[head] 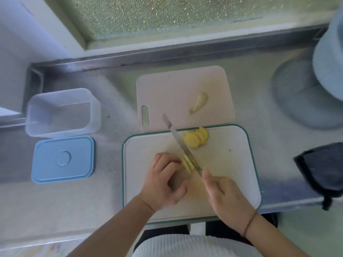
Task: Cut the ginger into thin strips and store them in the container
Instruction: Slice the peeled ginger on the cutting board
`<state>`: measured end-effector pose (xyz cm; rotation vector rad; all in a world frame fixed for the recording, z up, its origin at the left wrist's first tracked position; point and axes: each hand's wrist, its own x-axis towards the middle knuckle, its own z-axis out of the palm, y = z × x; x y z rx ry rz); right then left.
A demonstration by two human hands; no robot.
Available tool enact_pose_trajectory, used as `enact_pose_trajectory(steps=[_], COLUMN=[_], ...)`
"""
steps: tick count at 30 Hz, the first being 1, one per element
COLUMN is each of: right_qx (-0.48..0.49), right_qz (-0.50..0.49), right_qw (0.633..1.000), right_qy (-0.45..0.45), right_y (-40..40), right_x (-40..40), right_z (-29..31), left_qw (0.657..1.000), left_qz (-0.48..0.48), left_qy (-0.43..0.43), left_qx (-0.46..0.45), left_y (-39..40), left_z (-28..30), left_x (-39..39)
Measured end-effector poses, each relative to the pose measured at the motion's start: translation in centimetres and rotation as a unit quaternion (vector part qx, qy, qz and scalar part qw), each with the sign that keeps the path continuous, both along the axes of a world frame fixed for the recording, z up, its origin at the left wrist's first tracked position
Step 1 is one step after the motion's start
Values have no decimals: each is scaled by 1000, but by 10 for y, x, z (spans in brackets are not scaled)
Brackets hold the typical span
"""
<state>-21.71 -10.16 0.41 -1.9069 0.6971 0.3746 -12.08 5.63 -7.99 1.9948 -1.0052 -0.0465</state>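
Observation:
On the white, green-rimmed cutting board [232, 164] my left hand [165, 180] has curled fingertips pressing down on a small stack of ginger slices [187, 164]. My right hand [224, 195] grips the handle of a long knife [181, 145], whose blade lies right against those slices. A fanned pile of yellow ginger slices [196, 139] lies at the board's far edge. An uncut ginger piece [199, 103] sits on the pink board [167, 89] behind. The clear container [63, 112] stands open at the left, its blue lid [63, 159] lying in front of it.
The work surface is a steel counter [259, 101] with a raised back edge below a frosted window. A pale blue round vessel [315, 89] stands at the far right, a dark cloth [323, 169] hangs at the counter's right front edge.

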Motion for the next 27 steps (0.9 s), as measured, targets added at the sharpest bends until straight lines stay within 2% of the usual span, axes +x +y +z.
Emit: enact_pose_trajectory(steps=[2,4,7,9,10,13,22,27], right_qx=[3,16,-4,-20,-23,-20,23,8], right_qz=[-50,-103,-117,-115,-116,-114,-138,-178], right_qw=[999,994,992,992,992,992,987,982], right_qy=[9,31,46,45,46,52,81,66], right_y=[-15,-32,-49,-54,-54,-51,-46,-49], right_x=[-6,-15,-29,-38,-42,-50,-62,-69], right_z=[6,10,10,7,5,2,-2,-6], left_qw=[995,983,945,904,891,886,912,882], left_qz=[51,115,145,127,119,119,102,115], left_qy=[80,127,162,144,125,103,105,88], left_qx=[1,61,246,382,420,437,384,448], left_y=[-5,-16,-37,-48,-52,-60,-67,-69], left_z=[10,21,37,46,49,53,52,53], left_x=[2,6,12,13,12,7,-3,4])
